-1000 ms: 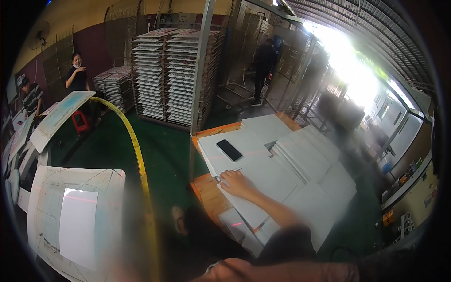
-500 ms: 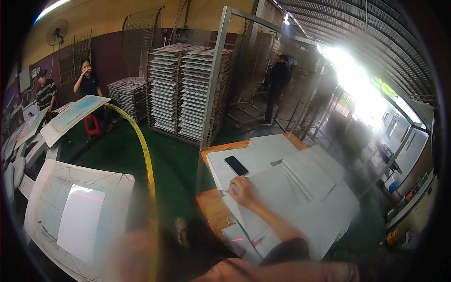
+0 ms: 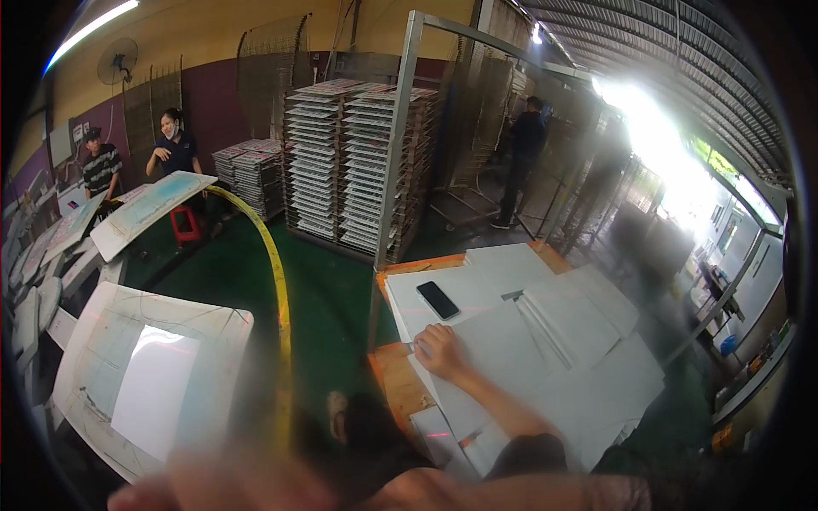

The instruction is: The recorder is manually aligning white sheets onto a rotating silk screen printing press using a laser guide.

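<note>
My right hand (image 3: 439, 350) lies at the left edge of a stack of flat white sheets (image 3: 486, 319), its fingers bent and pressed together at the edge of a sheet. Just beyond the knuckles, a black-faced phone (image 3: 437, 300) rests on the sheets. Low in the picture, very close and smeared, my left hand (image 3: 221, 481) stretches leftward; its fingers are too blurred to read. Above it, a white sheet (image 3: 156, 392) lies on a pale, stained board with rounded corners (image 3: 226, 341). The left hand overlaps the near edge of that board in the view.
A yellow curved band (image 3: 277, 281) arches between board and stack. A metal frame post (image 3: 394, 153) rises at the stack's far-left corner. Behind stand tall racks of stacked panels (image 3: 358, 162), a red stool (image 3: 185, 223), two people at the left and another person (image 3: 521, 157) farther back.
The whole view has shifted slightly to the right. My left hand has swung lower and leftward across the bottom. My right hand stays at the sheet edge, its fingers lower and flatter.
</note>
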Motion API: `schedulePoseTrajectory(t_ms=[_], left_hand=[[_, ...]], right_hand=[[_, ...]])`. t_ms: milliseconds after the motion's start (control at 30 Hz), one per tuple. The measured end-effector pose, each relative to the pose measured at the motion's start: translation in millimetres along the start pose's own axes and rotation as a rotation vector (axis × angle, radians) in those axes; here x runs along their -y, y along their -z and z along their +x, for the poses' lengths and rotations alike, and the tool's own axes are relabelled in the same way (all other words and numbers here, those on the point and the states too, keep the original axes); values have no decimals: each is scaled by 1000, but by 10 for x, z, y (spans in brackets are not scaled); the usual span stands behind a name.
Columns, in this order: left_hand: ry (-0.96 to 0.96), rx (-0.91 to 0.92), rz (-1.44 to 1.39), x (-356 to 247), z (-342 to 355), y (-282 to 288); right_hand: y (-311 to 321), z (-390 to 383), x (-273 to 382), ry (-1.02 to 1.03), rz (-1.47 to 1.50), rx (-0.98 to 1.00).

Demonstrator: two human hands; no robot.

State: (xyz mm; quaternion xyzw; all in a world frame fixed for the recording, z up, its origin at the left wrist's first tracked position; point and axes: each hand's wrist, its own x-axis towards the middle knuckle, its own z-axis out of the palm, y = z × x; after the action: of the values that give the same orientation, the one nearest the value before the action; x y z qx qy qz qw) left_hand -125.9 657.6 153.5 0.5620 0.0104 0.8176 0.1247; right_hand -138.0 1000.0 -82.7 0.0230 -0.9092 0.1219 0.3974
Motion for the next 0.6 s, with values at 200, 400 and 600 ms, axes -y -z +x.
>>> schedulePoseTrajectory(t_ms=[200,400,600], left_hand=[[-278,-13,300,-38,-263,-110],[-129,19,485,169,-576,355],[109,-103,768,506,-943,606]], right_hand=[[-42,-53,-21,-14,34,0],[-90,-52,-41,10,23,-23],[-6,-17,34,27,-12,-18]])
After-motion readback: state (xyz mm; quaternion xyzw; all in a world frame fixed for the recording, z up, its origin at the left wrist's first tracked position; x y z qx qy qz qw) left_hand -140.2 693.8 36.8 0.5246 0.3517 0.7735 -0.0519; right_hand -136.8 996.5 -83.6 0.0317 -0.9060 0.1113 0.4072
